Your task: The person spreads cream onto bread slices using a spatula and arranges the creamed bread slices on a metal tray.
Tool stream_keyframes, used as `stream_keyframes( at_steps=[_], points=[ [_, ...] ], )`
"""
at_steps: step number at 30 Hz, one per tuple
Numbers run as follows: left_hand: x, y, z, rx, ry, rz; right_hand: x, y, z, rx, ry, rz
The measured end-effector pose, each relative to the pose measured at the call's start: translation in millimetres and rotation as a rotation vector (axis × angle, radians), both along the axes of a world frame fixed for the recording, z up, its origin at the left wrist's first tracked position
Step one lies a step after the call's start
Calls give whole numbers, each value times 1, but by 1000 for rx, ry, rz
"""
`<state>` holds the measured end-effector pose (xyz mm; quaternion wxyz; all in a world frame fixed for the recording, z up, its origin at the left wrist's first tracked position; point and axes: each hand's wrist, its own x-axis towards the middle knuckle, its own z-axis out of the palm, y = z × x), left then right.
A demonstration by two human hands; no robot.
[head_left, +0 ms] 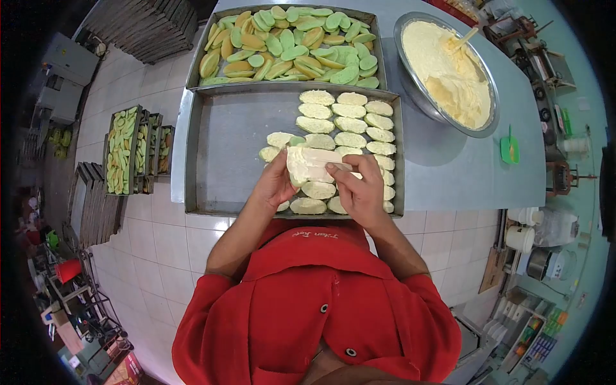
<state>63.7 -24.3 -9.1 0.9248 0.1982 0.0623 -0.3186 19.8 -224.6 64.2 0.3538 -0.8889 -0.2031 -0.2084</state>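
Over the near tray (234, 147), my left hand (276, 183) holds a green oval cake piece (299, 174) with pale cream on top. My right hand (359, 186) pinches a flat, pale spreader (324, 160) that lies against the cream. Rows of cream-topped oval pieces (350, 125) fill the tray's right part, some partly hidden under my hands. Behind it, a second tray (383, 64) holds a heap of plain green and brown oval pieces (282, 48). A metal bowl (494, 122) of pale yellow cream (443, 70) stands at the right, with a utensil stuck in it.
A small green container (509, 151) sits on the metal table (475, 179) at the right. Trays of green and brown pieces (122, 151) stand on the left, beside stacked empty trays (90, 205). Shelves and equipment line the right wall.
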Motion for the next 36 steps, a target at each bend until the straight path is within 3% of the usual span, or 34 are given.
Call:
stream_keyframes(
  at_steps=[4, 8, 10, 14, 19, 21, 31, 33, 36],
  points=[
    [-12, -3, -11, -95, -33, -2, 15, 0, -3, -118, -137, -68],
    [-18, -2, -11, -120, -9, -41, 28, -10, -15, -64, -61, -101],
    [-20, -9, 10, 64, -121, -8, 32, -18, -22, 104, 76, -81],
    [-11, 2, 10, 79, -178, -128, 32, -40, -43, 308, 270, -31],
    [50, 34, -3, 808, -293, 53, 15, -70, -58, 436, 433, -152],
    [78, 48, -20, 962, -408, 165, 12, -80, -63, 480, 452, -175],
    [118, 69, -51, 1083, -474, 69, 10, -108, -64, 488, 472, -192],
    [117, 70, -47, 1304, -507, 51, 10, -109, -63, 494, 498, -202],
    [119, 75, -57, 1418, -543, -1, 11, -112, -61, 514, 492, -196]
  ],
)
